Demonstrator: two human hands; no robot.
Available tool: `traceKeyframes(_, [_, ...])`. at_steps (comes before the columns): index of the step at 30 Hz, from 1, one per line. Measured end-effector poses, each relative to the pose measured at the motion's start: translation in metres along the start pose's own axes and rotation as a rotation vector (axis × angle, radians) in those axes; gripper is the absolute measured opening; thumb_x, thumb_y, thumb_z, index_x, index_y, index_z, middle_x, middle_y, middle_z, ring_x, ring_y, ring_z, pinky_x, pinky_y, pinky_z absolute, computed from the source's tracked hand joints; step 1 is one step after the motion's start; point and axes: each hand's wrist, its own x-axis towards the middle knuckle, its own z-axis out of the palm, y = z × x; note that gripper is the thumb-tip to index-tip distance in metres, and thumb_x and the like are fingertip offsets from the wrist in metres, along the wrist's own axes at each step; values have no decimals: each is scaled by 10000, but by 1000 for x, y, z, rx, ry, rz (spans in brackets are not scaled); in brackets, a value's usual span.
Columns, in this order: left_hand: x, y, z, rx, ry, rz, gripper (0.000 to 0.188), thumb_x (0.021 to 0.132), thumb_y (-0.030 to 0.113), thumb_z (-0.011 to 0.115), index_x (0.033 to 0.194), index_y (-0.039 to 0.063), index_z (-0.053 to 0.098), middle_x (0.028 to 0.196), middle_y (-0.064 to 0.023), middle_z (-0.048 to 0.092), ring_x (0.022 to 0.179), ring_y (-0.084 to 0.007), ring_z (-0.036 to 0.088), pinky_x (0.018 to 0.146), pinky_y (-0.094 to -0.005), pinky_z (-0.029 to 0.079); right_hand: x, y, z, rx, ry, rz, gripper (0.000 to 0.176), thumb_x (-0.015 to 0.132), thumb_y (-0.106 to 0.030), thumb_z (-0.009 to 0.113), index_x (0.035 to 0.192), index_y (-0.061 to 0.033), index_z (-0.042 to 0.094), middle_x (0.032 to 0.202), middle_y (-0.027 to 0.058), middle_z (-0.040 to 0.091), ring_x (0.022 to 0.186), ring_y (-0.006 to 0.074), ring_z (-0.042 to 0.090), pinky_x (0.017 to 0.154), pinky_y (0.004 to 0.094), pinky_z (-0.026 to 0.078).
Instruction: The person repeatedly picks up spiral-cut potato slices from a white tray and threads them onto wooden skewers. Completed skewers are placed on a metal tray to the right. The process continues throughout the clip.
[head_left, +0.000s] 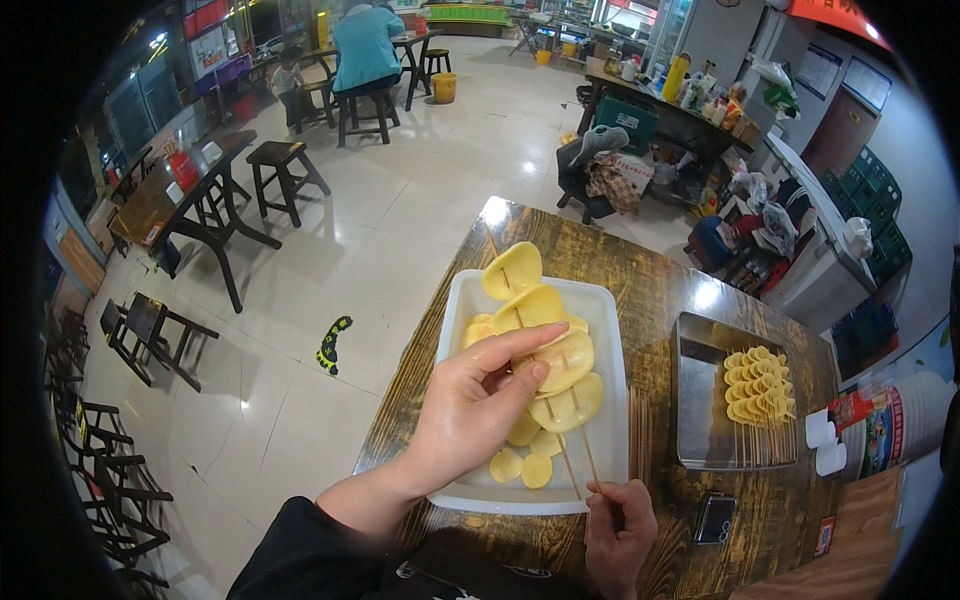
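Several thin potato slices (566, 401) hang threaded on two bamboo skewers over a white plastic tub. My left hand (480, 397) pinches one of the middle slices between thumb and fingers. Below the slices, my right hand (619, 525) grips the lower end of the right-hand skewer (588, 452) at the tub's near edge. The other skewer's lower end (568, 466) stands free beside it. Loose slices (536, 470) lie in the white tub (621, 360) beneath. Bare bamboo skewers (640, 435) lie in a bundle between the tub and a metal tray.
The metal tray (697, 420) on the right holds several skewers of slices (757, 390). A phone (716, 519), white cups (830, 457) and stacked tubs stand on the wooden table (652, 285). Stools (281, 161), another table (202, 184) and a seated person (367, 49) are farther off.
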Motion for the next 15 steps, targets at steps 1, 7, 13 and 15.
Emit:
traceKeyframes(1, [0, 0, 0, 13, -1, 0, 328, 981, 42, 613, 1306, 55, 655, 1062, -14, 675, 862, -28, 565, 774, -189, 488, 0, -1, 0, -3, 1, 1, 82, 945, -26, 625, 1008, -14, 676, 781, 56, 488, 700, 170, 492, 641, 291, 398])
traceKeyframes(7, [-1, 1, -1, 76, -10, 35, 328, 979, 42, 612, 1304, 48, 655, 1078, -54, 680, 892, -62, 601, 793, -217, 508, 3, -8, -4, -58, -16, -6, 96, 944, -20, 613, 1013, -15, 679, 795, 74, 514, 709, 187, 517, 654, 296, 417])
traceKeyframes(13, [1, 1, 0, 52, -33, 75, 331, 987, 43, 599, 1313, 62, 651, 1108, -82, 693, 914, -86, 622, 807, -241, 524, 11, -12, -9, 94, -123, 51, 112, 962, -31, 580, 1028, -12, 669, 855, 89, 575, 765, 203, 576, 699, 277, 448])
traceKeyframes(15, [1, 1, -1, 87, -40, 76, 334, 988, 41, 594, 1316, 64, 649, 1126, -87, 695, 922, -88, 623, 811, -242, 524, 13, -12, -9, 131, -157, 115, 115, 968, -40, 581, 1037, -12, 669, 868, 72, 592, 778, 211, 587, 713, 284, 459])
